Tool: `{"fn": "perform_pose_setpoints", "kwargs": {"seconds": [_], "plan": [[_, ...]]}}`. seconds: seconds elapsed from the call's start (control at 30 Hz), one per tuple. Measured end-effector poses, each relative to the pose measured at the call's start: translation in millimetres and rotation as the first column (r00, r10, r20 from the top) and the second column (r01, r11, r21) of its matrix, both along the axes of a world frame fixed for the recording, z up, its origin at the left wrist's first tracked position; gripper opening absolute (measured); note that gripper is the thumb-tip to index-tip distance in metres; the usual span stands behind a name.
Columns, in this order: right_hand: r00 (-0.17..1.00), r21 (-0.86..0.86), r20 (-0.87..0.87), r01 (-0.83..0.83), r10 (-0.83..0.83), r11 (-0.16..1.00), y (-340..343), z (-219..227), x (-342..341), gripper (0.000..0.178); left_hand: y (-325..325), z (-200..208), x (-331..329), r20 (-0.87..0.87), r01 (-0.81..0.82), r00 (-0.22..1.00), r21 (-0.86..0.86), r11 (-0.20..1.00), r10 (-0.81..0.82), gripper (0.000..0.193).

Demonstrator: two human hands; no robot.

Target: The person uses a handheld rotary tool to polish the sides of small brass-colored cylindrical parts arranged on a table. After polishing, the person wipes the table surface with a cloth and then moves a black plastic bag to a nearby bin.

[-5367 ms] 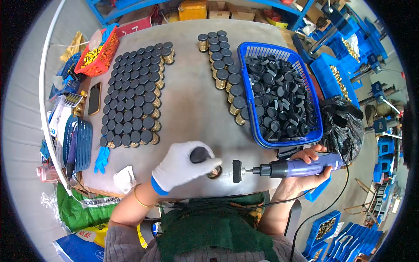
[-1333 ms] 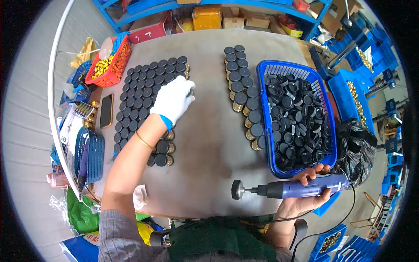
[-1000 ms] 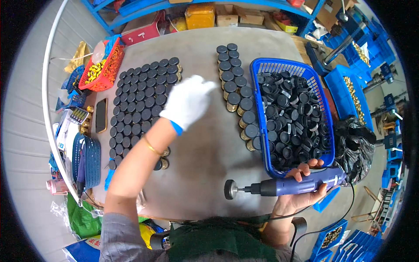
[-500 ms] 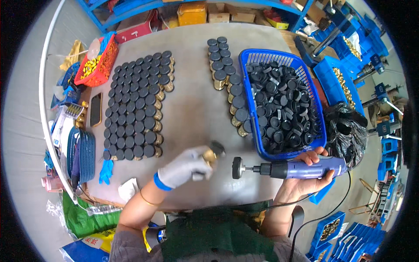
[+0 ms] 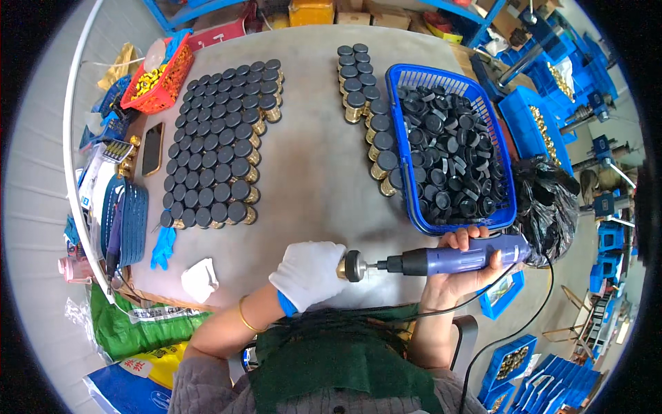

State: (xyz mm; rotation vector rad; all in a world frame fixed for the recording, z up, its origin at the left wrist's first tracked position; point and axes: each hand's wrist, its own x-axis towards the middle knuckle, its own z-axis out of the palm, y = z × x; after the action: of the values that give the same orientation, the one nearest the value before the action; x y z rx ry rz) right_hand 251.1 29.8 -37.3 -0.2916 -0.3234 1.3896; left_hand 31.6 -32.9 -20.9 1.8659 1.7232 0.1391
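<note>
My left hand (image 5: 308,274), in a white glove, is closed round a brass fitting (image 5: 341,268), most of which the fingers hide. My right hand (image 5: 469,265), bare, grips a purple electric screwdriver (image 5: 452,261) lying level and pointing left. The round black head (image 5: 354,266) at the tool's tip meets the brass fitting; whether a black cap sits between them I cannot tell. Beyond my hands, rows of brass fittings with black caps (image 5: 214,148) stand upright at the left. A narrower group of capped fittings (image 5: 365,103) stands beside a blue basket (image 5: 407,214) of loose black caps (image 5: 452,155).
A phone (image 5: 153,148) and a red basket (image 5: 181,69) of yellow parts lie at the left. Near the front edge are a blue glove (image 5: 163,247) and a white cloth (image 5: 200,280). The tool's black cord (image 5: 552,290) hangs down right. A black plastic bag (image 5: 548,207) adjoins the basket.
My left hand has brought the fitting against the tool's tip. The screwdriver has shifted slightly left and up. The view has tilted a little, so the table things appear higher.
</note>
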Motion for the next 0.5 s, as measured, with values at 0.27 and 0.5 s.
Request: {"fn": "perform_pose_setpoints", "kwargs": {"seconds": [0.27, 0.5], "plan": [[0.983, 0.059, -0.180, 0.049, -0.038, 0.997, 4, 21, 25, 0.045, 13, 31, -24, -0.002, 0.046, 0.999, 0.492, 0.870, -0.052, 0.026], [0.962, 0.013, -0.272, -0.015, 0.018, 1.000, 5, 10, 26, 0.044, -2, 16, -41, 0.794, 0.086, 0.352, -0.555, 0.827, 0.496, 0.035]]}}
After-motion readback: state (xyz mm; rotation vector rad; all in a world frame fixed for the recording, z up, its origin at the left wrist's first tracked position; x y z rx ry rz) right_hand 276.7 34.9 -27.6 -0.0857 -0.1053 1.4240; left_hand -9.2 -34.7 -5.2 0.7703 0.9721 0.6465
